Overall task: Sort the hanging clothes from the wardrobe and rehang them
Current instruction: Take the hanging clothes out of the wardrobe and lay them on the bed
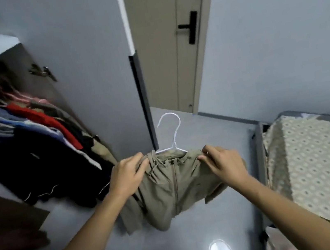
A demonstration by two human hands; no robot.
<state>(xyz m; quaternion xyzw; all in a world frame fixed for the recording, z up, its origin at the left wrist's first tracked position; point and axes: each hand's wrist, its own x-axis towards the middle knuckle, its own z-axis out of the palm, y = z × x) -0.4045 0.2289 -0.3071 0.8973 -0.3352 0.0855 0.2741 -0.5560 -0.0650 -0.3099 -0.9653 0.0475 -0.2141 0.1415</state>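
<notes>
An olive-khaki zip jacket [173,186] hangs on a white hanger [172,132] in mid-air in front of me, hook pointing up. My left hand [128,177] grips the jacket's left shoulder. My right hand [223,164] pinches the right shoulder near the collar. The open wardrobe [27,66] stands to the left, with several hanging clothes [31,133] in red, blue, black and tan packed inside.
The wardrobe's open door [90,71] stands just behind the jacket. A beige room door [167,38] with a black handle is beyond it. A bed with a patterned cover [321,160] lies on the right. Grey floor [178,241] is below.
</notes>
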